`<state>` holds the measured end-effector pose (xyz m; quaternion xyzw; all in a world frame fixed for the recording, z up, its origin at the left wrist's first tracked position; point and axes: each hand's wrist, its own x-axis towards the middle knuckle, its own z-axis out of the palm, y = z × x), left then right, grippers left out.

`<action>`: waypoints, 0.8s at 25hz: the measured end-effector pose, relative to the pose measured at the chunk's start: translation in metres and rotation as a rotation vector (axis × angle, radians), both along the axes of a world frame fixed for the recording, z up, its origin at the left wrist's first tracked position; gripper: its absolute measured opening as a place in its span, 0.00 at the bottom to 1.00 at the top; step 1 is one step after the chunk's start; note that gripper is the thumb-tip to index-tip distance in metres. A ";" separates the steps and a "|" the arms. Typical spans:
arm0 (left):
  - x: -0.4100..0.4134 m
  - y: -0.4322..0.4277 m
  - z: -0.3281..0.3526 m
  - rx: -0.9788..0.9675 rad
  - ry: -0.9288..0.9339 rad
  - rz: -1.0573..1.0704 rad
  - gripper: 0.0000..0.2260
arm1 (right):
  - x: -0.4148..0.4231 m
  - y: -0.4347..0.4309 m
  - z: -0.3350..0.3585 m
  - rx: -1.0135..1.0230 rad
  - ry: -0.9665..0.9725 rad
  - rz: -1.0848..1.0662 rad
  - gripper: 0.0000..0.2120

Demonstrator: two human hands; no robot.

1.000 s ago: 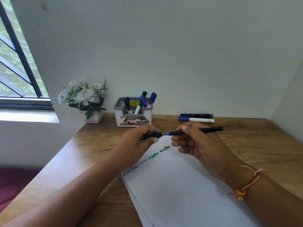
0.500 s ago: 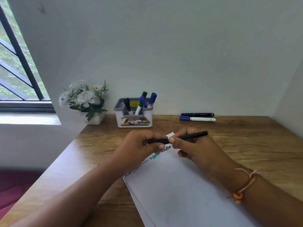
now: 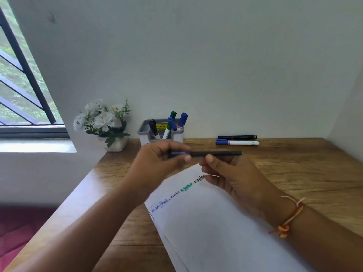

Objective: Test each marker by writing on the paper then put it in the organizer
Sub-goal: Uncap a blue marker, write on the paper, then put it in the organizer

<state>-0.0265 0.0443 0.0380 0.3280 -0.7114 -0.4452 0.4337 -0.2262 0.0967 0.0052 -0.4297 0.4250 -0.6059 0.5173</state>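
On the wooden desk (image 3: pixel 294 173), against the white wall, a sheet of paper (image 3: pixel 216 232) lies at a slant with four short written samples along its upper edge. Behind it stands the grey organizer (image 3: pixel 140 132) with four markers upright in it. Two more wait well to its right near the wall: a black marker (image 3: pixel 235 137) and a blue-capped white marker (image 3: pixel 237 142).

Both hands are raised above the paper's far corner, between it and the organizer. The right hand (image 3: pixel 235 177) pinches the barrel of a thin black pen (image 3: pixel 220 153) held level. The left hand (image 3: pixel 157 161) has its fingers curled round the bluish cap (image 3: pixel 178 153) at the pen's left end.

Cap and barrel meet, though blur hides whether the cap is fully seated. Four samples match the four stored markers (a fifth could lie under the right hand), so I cannot tell whether this pen has been tested.

Either way, the work at the cap should probably run straight along the barrel, with no bending of so slim a pen. The right hand's pinch should sit close to the joint. If the cap is going on, it is best pressed fully home before the pen goes cap-up into the organizer, so the tip does not dry.
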 end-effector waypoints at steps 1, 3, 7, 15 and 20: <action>0.007 -0.004 0.007 0.020 0.130 0.053 0.11 | -0.001 0.000 0.000 0.000 0.012 -0.023 0.12; 0.027 -0.016 0.023 0.009 0.390 0.176 0.09 | -0.005 -0.001 -0.002 -0.008 0.209 -0.101 0.09; 0.061 -0.043 0.031 -0.258 0.486 0.583 0.09 | -0.007 -0.003 -0.009 -0.065 0.577 -0.141 0.04; 0.063 -0.079 0.002 -0.402 0.154 0.762 0.11 | -0.009 -0.004 -0.020 -0.149 0.873 -0.149 0.05; 0.052 -0.085 -0.005 -0.375 0.158 0.695 0.17 | -0.011 -0.005 -0.021 -0.150 0.898 -0.153 0.04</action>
